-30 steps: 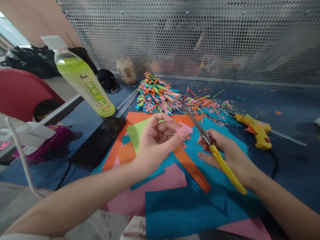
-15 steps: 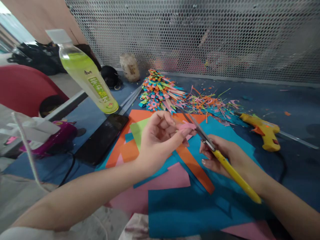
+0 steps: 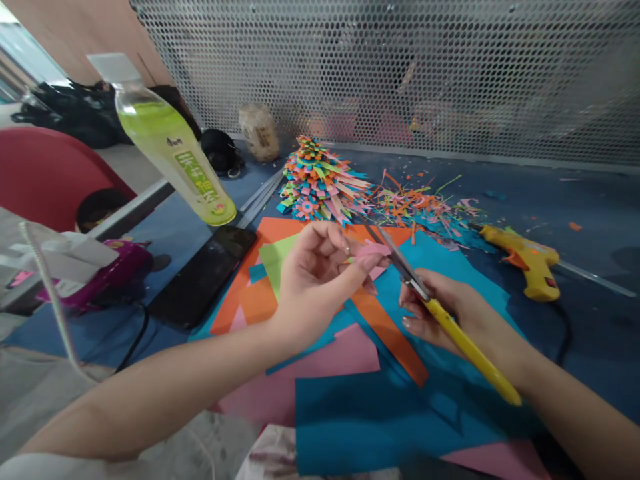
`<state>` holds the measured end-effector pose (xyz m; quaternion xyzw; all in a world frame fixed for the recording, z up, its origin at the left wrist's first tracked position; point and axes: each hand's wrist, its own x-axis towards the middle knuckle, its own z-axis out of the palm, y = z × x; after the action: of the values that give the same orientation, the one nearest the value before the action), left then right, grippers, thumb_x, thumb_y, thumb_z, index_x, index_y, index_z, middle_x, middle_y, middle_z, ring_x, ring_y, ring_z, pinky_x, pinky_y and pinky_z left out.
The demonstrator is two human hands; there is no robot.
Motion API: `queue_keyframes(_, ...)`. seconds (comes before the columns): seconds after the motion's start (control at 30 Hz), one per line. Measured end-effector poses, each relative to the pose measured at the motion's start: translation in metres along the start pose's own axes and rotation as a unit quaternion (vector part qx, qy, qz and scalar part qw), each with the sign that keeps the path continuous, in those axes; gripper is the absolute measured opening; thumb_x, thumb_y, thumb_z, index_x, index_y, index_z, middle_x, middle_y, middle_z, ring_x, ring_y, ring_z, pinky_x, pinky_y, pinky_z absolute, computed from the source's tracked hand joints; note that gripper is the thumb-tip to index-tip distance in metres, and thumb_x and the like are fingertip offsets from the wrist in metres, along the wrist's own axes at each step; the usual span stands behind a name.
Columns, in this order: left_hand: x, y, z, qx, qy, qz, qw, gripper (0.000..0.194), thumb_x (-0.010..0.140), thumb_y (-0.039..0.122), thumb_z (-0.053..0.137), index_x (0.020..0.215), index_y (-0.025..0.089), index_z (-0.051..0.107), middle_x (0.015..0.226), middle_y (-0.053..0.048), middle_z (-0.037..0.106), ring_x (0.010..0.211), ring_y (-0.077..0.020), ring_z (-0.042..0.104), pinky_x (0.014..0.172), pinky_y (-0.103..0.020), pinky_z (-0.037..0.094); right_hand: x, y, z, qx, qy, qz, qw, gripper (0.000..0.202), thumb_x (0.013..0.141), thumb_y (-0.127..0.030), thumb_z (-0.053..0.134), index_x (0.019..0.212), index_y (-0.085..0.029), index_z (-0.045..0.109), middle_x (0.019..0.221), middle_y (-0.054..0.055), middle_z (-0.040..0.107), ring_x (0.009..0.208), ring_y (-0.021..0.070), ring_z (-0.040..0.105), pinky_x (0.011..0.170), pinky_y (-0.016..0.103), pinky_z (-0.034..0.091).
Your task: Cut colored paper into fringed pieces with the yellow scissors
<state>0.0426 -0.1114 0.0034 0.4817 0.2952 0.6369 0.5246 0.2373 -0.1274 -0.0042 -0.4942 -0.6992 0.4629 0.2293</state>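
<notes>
Between the thumb and fingers of my left hand (image 3: 320, 287) is a small piece of pink paper (image 3: 371, 250). My right hand (image 3: 450, 307) is closed round yellow-handled scissors (image 3: 470, 353), their blades slightly apart and right beside the pink paper's edge. Whether the blades touch the paper I cannot tell. Beneath both hands lie coloured sheets: a large blue sheet (image 3: 370, 427), a pink sheet (image 3: 335, 360) and an orange strip (image 3: 393, 340). Just beyond my hands stands a cone of curled and fringed paper strips (image 3: 315, 183) in several colours.
Paper scraps (image 3: 425, 207) are heaped right of the cone. A yellow glue gun (image 3: 525, 260) with its cord lies at the right. To the left are a drink bottle (image 3: 170, 150), a black phone (image 3: 205, 277) and a purple power block (image 3: 100, 273). A perforated metal panel (image 3: 400, 73) closes off the back.
Very little differs. The pink paper and left fingers have shifted slightly, and a bit of green now shows beside the paper. The scissors stay almost in place.
</notes>
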Motion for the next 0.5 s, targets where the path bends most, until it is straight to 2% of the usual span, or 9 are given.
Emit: queue_keyframes(0.5,0.0038,-0.0041,-0.0017,-0.040,-0.016,0.028,0.999,0.028,0.076,0.015,0.074,0.078,0.020,0.046,0.067,0.005,0.061,0.065,-0.0109,0.069,0.047,-0.016,0.056,-0.0003,0.0055,0.0000,0.024,-0.004,0.029,0.999,0.023,0.077,-0.032,0.065,0.079,-0.023,0.044,0.070,-0.007,0.035,0.061,0.0100,0.035,0.053,0.025,0.031)
